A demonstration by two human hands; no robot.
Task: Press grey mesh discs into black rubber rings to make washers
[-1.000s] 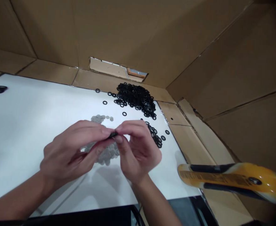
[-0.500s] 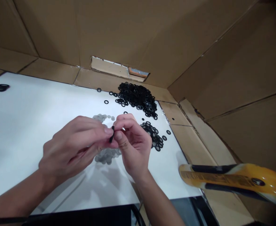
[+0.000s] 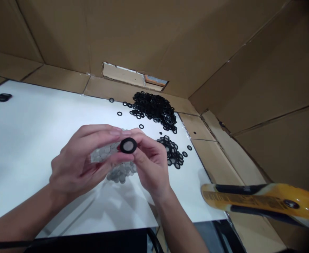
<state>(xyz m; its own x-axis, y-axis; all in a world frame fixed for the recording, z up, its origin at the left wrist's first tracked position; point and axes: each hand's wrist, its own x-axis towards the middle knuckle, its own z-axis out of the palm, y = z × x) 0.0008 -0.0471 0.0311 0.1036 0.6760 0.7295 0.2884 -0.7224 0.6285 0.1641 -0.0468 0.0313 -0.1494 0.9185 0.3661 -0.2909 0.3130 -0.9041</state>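
A black rubber washer with a grey mesh disc [image 3: 128, 145] in its centre is held up between my two hands, its round face turned toward me. My right hand [image 3: 153, 163] pinches its right edge between thumb and index finger. Closed on the left edge is my left hand [image 3: 83, 158], its thumb underneath and its fingers arched above. Below and behind the hands lies a pile of loose grey mesh discs [image 3: 119, 174], partly covered by them. Just right of my right hand is a heap of washers fitted with grey discs [image 3: 173, 154].
A large heap of plain black rings [image 3: 154, 109] sits at the table's back edge, with a few strays nearby. Several black rings [image 3: 4, 97] lie stacked at far left. A yellow and black object [image 3: 249, 200] juts in from the right. Cardboard walls [image 3: 144, 35] enclose the white table [image 3: 33, 123].
The washer has turned from edge-on to face-on, so the grey disc inside it now shows. My left fingers have lifted and spread around it.
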